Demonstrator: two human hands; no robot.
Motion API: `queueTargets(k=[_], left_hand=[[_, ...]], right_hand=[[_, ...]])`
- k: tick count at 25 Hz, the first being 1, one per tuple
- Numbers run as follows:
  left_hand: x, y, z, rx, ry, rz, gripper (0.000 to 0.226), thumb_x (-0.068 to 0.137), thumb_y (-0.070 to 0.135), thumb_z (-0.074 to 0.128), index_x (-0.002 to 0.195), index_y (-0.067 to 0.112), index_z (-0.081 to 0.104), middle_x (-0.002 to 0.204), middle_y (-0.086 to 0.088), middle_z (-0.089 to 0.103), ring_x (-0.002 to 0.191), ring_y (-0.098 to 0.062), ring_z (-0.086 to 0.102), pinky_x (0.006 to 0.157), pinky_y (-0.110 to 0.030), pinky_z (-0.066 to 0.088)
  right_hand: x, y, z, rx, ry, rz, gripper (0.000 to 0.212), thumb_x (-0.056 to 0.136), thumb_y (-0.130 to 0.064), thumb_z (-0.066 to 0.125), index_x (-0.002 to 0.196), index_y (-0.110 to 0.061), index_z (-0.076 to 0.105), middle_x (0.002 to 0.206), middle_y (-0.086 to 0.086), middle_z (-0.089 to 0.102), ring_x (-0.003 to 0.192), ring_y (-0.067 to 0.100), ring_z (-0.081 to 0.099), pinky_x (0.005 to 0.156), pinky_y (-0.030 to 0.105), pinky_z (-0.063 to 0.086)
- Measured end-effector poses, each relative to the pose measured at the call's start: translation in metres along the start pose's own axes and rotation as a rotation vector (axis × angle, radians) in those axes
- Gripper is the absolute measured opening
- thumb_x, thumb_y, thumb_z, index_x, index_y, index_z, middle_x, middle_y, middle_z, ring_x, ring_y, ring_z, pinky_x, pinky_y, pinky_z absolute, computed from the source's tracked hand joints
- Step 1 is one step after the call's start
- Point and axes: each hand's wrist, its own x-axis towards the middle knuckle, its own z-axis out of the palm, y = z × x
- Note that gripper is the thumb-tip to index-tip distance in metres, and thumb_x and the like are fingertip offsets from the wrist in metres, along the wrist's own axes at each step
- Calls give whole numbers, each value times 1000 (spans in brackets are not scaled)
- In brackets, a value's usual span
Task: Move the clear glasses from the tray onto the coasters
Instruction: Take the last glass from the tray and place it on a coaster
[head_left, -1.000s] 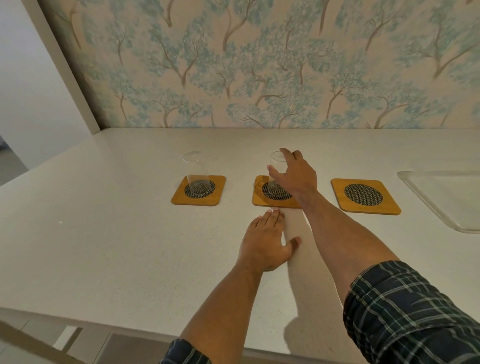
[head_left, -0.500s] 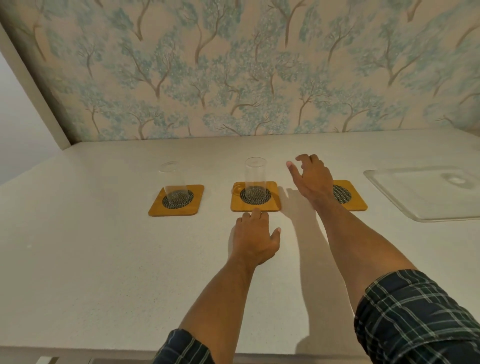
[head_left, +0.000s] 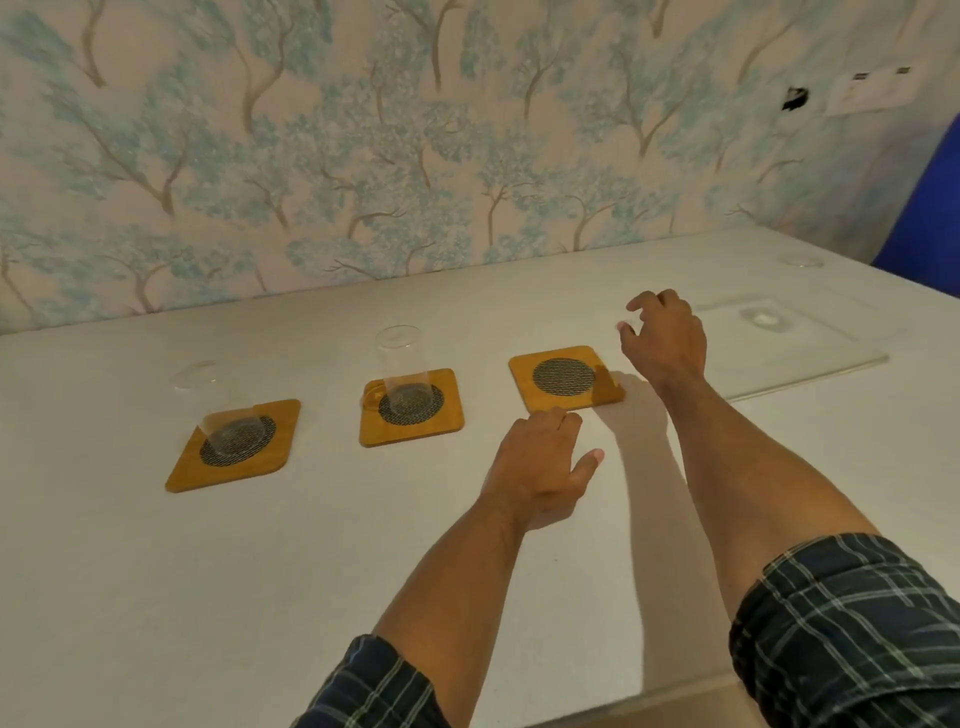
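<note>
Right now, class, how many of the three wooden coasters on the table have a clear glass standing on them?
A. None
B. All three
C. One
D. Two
D: the left coaster and middle coaster each carry a glass, while the right coaster is bare.

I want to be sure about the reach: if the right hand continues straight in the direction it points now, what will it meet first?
Probably the clear tray: the right hand, open and empty, hovers at its near left edge. The glass on it lies further right, so it seems slightly off that line, though depth is hard to judge.
</note>
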Motion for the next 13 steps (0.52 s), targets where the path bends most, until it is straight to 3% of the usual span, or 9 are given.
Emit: queueTargets(k=[7,13], left_hand=[[39,64,35,-58,-113,149,69,103,57,32,153,11,39,159,-10,42,144,-29,38,118,-46,27],[78,107,60,-133,-139,143,75,103,62,25,163,17,18,170,-3,19,157,-23,15,126,-45,12]], right_hand=[[7,77,-22,16,82,225,30,90,-24,67,120,-17,66,119,10,63,110,29,59,92,41,47],[29,134,-34,-84,64,308,45,87,-31,71,129,-18,61,127,10,61,115,30,57,94,42,46]])
